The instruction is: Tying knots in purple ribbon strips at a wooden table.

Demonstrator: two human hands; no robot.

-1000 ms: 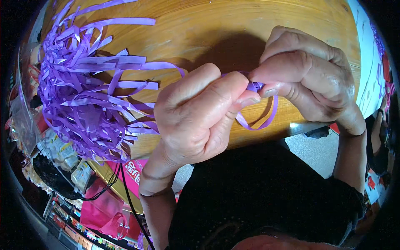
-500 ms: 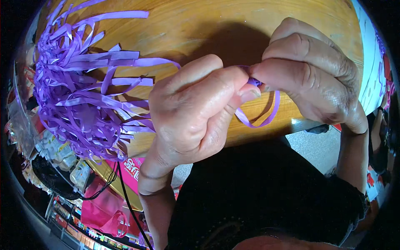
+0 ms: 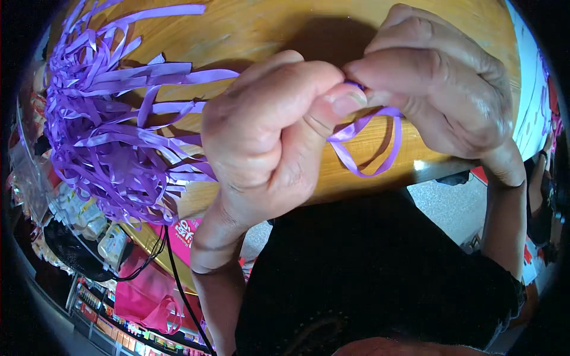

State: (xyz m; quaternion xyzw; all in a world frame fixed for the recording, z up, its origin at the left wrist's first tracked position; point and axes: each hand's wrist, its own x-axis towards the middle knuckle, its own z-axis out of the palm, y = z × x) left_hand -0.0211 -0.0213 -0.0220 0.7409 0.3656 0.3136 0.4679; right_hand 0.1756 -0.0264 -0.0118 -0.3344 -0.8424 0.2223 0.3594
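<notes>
One purple ribbon (image 3: 394, 145): narrow, glossy, held between the two hands over the near part of the tabletop. A small piece of it shows at the meeting fingertips; below, it hangs in an open loop with a twist on the upper side.

Left hand (image 3: 267, 130): fingers curled, thumb pressed to the bent forefinger, pinching the ribbon. Back of the hand faces the camera.

Right hand (image 3: 439, 83): thumb and forefinger closed on the ribbon at the same spot, fingertips just beside the left thumb; the exact grip is partly hidden.

Tabletop (image 3: 261, 26): yellow-brown wood, curved at its edge by the lens, shadow beyond the hands.

Heap of purple ribbons (image 3: 110, 142): many tangled strips at the left of the tabletop, several cut ends pointing right. One strip runs behind the left hand; whether it joins the held ribbon cannot be told.

Pink bag (image 3: 139, 302): lower left, with handle.

Black cable (image 3: 178, 273): runs down beside the left forearm.

Black shirt (image 3: 368, 267): worn by the person, lower middle.

Speckled floor (image 3: 442, 207): pale grey, below the table edge.
</notes>
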